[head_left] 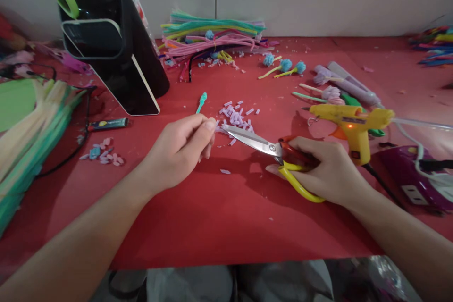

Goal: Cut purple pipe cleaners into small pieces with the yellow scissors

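My left hand (184, 144) is closed in a pinch, thumb pressed against the fingers; what sits between the fingertips is too small to make out. A teal stick with a knobbed tip (202, 102) shows just behind its knuckles, its lower end hidden. My right hand (329, 170) grips scissors (255, 142) by their red and yellow handles. The blades point left, their tip close to my left fingertips. Short lilac cut pieces (236, 115) lie heaped behind the blades, and a single pale piece (225, 171) lies nearer me on the red table (212, 226).
At right are a yellow glue gun (350, 122) with a lit orange light and a purple power strip (406, 174). A black bottle (141, 47) stands at back left. Behind lie pipe cleaners (212, 40) and blue pompom stems (285, 65). Pink and blue bits (106, 155) lie left.
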{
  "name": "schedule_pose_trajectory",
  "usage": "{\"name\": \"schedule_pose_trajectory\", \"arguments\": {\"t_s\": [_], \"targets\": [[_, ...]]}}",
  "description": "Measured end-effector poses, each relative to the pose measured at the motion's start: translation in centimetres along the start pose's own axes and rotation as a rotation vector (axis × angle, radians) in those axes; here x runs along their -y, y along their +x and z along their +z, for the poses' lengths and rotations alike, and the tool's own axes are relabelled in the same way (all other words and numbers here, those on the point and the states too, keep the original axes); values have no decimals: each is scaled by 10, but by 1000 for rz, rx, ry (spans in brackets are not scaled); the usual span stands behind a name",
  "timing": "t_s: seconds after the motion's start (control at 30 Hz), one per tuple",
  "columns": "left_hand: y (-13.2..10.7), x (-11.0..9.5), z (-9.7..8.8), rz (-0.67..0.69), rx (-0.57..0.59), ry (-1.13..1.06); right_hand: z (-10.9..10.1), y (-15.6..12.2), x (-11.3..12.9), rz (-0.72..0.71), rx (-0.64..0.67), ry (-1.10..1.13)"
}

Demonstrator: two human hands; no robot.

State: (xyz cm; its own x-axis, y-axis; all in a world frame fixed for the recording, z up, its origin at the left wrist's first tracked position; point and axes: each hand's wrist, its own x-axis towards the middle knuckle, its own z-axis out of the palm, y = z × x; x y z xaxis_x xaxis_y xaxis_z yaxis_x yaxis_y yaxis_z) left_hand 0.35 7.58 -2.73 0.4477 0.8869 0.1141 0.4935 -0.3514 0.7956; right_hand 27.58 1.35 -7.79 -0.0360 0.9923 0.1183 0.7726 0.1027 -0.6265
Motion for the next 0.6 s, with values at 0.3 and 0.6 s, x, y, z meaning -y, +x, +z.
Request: {"name": "schedule_pose_trajectory", "arguments": {"t_s": [0.3, 0.6], "targets": [[0, -1, 3, -37, 10, -67, 0, 2, 1, -23, 24, -25], [1, 0, 2, -19, 29, -72, 1, 2, 0, -40, 3, -50]]}}
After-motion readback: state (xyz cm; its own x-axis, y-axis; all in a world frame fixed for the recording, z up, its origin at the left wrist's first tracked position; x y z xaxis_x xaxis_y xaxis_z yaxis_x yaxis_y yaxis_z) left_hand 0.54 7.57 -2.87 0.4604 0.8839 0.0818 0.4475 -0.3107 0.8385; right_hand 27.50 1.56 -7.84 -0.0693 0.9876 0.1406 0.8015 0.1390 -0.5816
